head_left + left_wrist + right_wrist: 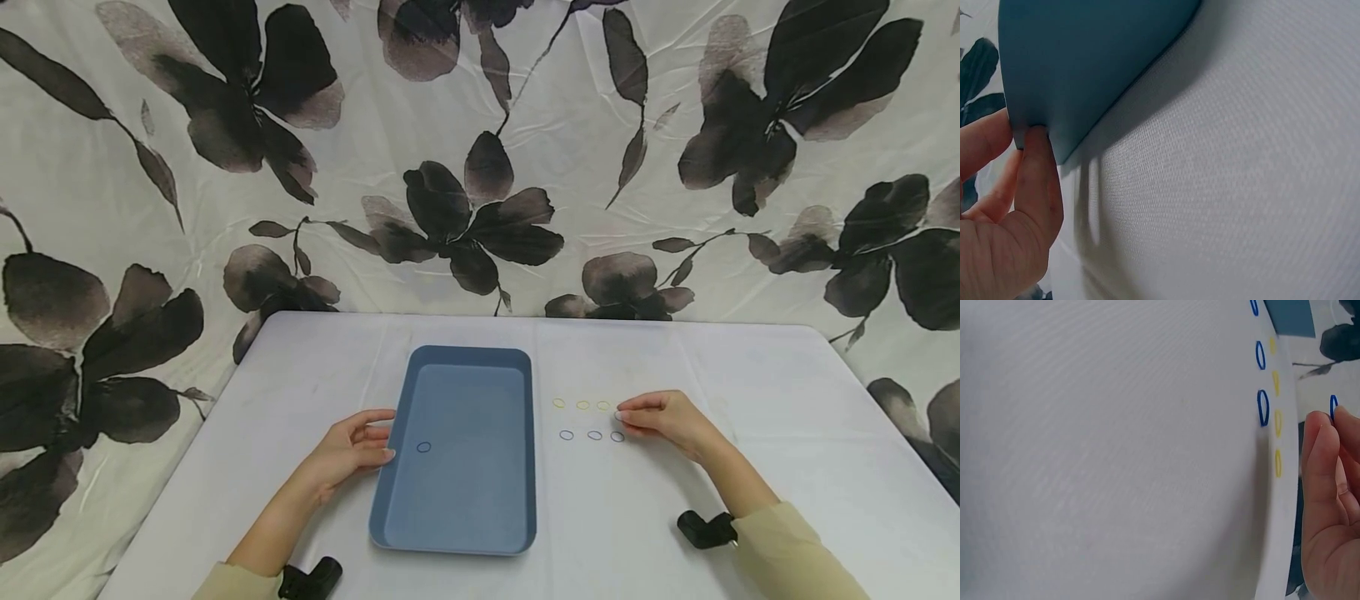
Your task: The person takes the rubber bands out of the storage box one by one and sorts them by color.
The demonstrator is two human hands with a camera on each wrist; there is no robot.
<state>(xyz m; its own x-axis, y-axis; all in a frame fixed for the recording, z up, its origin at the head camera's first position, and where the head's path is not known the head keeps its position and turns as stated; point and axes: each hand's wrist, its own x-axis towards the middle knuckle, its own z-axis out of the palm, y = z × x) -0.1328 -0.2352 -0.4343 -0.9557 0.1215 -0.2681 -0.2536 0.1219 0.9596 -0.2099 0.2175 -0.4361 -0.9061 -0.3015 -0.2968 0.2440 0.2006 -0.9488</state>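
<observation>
My left hand (341,454) holds the left side of a blue rectangular tray (457,356), thumb and fingertips at its rim. In the left wrist view, the thumb (1036,169) lies against the tray's outer wall. One small dark blue ring (423,442) lies in the tray, left of its middle. To the tray's right, my right hand (671,421) pinches another small blue ring (1332,407) between thumb and fingertips, above the table. Below this hand is a row of three blue rings (595,431). Behind it runs a row of several yellow rings (582,401), the rightmost hidden by my fingers in the head view.
A white cloth covers the table (615,517). Behind it hangs a curtain (570,167) with dark flowers. Each wrist bears a black camera mount, the left one (311,577) near the table's front and the right one (707,529) low over the cloth.
</observation>
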